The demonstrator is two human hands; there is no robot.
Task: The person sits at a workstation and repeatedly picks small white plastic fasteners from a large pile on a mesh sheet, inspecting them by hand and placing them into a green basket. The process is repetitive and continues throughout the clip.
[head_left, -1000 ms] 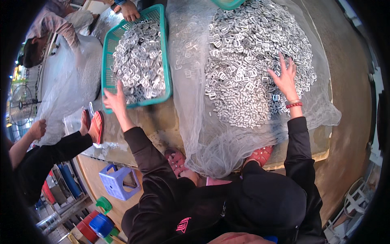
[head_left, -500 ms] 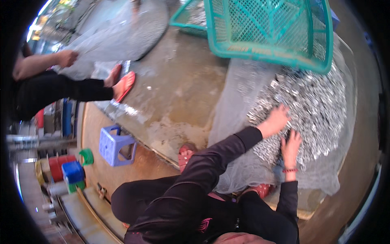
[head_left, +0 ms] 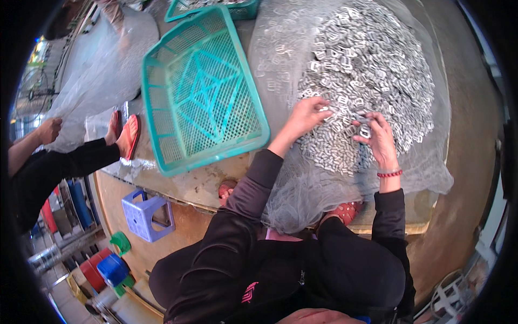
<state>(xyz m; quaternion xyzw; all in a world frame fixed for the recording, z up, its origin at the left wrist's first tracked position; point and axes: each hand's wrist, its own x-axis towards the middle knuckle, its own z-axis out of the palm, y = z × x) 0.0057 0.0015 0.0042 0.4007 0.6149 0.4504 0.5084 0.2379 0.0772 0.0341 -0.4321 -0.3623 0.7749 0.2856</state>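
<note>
Both hands worked in a heap of small metal pieces.

The left hand [head_left: 306, 116] lay with fingers curled on the near edge of the heap of metal pieces [head_left: 372, 70]; whether it gripped one, I cannot tell. The right hand [head_left: 379, 137], half closed, pinched a few pieces just beside it. The heap rested on a clear plastic sheet [head_left: 426, 173]. To the left stood an empty green basket [head_left: 162, 140], tilted. Far left, another person's foot wore a red sandal [head_left: 129, 135].
</note>
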